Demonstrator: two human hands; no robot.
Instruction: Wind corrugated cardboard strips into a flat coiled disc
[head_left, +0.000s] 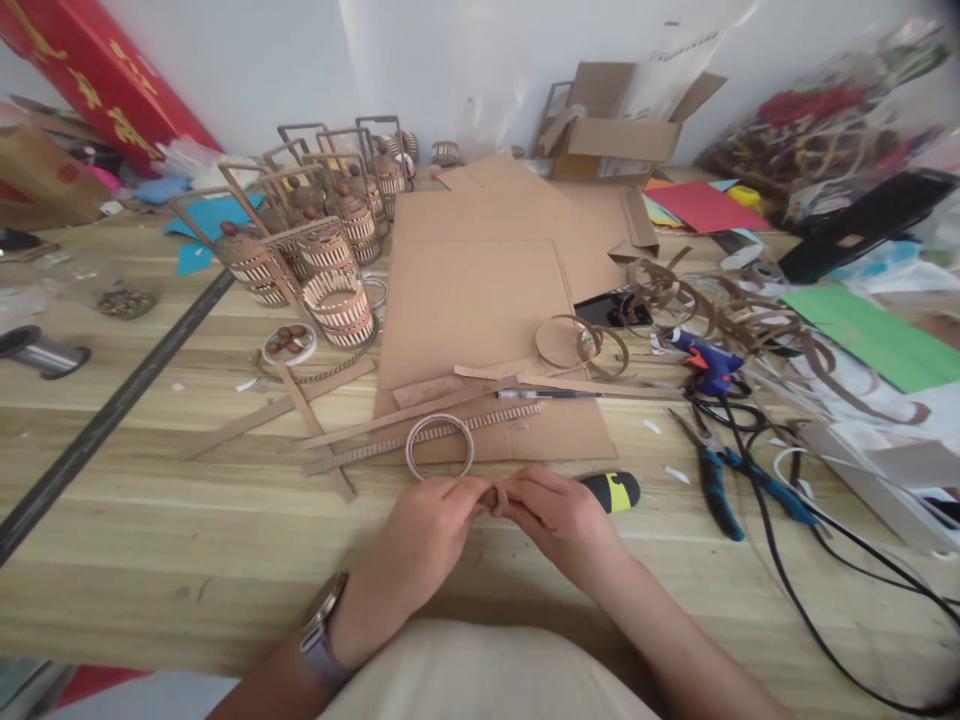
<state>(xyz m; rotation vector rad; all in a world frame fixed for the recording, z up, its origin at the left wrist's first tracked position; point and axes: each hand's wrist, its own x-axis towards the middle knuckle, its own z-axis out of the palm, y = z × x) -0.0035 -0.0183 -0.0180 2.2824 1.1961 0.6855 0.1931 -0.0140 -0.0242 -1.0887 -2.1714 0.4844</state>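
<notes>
Close to my body at the table's front, my left hand (pixel 429 528) and my right hand (pixel 564 515) meet with their fingertips pinched on a small brown piece (pixel 495 500). It looks like curled or folded cardboard, and the fingers cover most of it. Just beyond my fingers lies a pale ring (pixel 409 452), partly over a corrugated cardboard strip (pixel 367 453). Beside my right hand is a black and yellow tool handle (pixel 616 492), its other end hidden behind the hand. Several flat cardboard strips (pixel 420 408) lie crosswise farther out.
Small woven-look cardboard baskets (pixel 341 310) with handles stand at back left, near a dish of brown beads (pixel 288 342). Cardboard sheets (pixel 472 290) cover the middle. To the right are a blue glue gun (pixel 709 362), pliers (pixel 716 480), black cables (pixel 772 560) and curled strips (pixel 675 285).
</notes>
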